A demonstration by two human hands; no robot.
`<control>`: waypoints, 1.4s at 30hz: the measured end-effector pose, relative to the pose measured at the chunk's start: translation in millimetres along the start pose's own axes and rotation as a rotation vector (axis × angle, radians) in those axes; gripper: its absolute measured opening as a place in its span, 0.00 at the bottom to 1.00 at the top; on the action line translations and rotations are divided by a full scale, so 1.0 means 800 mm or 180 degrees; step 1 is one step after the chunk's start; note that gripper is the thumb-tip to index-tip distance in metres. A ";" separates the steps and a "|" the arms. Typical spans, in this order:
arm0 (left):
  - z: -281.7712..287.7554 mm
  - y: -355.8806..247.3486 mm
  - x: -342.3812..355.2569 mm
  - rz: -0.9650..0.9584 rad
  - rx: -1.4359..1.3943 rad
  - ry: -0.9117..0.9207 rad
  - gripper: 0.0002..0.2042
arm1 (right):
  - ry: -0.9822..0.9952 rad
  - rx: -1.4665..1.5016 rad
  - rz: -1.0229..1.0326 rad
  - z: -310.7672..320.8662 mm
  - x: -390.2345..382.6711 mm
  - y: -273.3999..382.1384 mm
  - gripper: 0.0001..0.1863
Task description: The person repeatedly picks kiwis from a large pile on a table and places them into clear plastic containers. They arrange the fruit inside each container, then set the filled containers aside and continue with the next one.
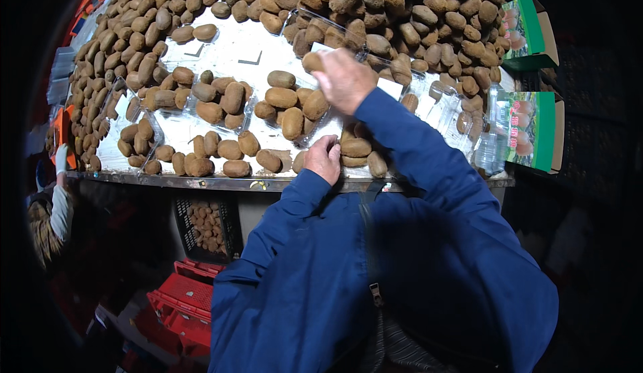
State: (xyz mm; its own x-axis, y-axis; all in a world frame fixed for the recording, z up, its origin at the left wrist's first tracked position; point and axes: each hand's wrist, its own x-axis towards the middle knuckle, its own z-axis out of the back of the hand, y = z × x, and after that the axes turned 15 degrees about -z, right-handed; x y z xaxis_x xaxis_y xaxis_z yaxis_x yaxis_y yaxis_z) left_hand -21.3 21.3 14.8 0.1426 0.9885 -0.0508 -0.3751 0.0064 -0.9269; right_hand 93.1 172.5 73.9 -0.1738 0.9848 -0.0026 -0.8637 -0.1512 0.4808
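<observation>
My right hand [347,81] reaches over the middle of the table, its fingers closed on a brown kiwifruit [312,63]. Beneath and beyond it lie loose kiwifruit and a clear plastic tray [328,16]. Close to the front edge rests my left hand [323,160], fingers loosely bent and apart, with no fruit visible in it. A single kiwifruit [299,162] lies just to its left, and a few more [355,148] sit to its right. Left of my hands, clear clamshell trays [253,108] hold several kiwifruit each.
Kiwifruit are heaped along the table's back [402,11] and left side. Green printed cartons [532,132] and stacked clear containers [492,148] stand at the right. Below are a black crate of kiwifruit [206,229] and red crates [187,299]. Another person's gloved hand [61,160] shows far left.
</observation>
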 end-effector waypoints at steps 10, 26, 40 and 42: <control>0.015 -0.007 -0.004 -0.0141 0.0471 0.0575 0.16 | 0.1251 0.3793 -0.2395 0.149 -0.168 -0.141 0.24; 0.016 0.007 -0.013 0.0279 0.0231 0.0891 0.24 | 0.0497 0.2038 -0.3062 0.020 -0.206 -0.158 0.14; 0.014 -0.039 -0.011 0.0194 -0.0001 0.0690 0.28 | 0.0807 0.3567 -0.3083 0.044 -0.216 -0.179 0.14; 0.009 -0.050 -0.013 0.0098 -0.0089 0.0609 0.27 | 0.0551 0.3696 -0.2942 0.053 -0.231 -0.179 0.14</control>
State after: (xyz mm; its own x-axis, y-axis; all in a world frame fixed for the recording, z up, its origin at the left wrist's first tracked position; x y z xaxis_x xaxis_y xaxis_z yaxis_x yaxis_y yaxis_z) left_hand -14.8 12.2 55.0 0.3039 0.9413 -0.1466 -0.3568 -0.0303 -0.9337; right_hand 268.9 15.7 42.7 0.0860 0.6574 -0.7486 0.1368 0.7365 0.6625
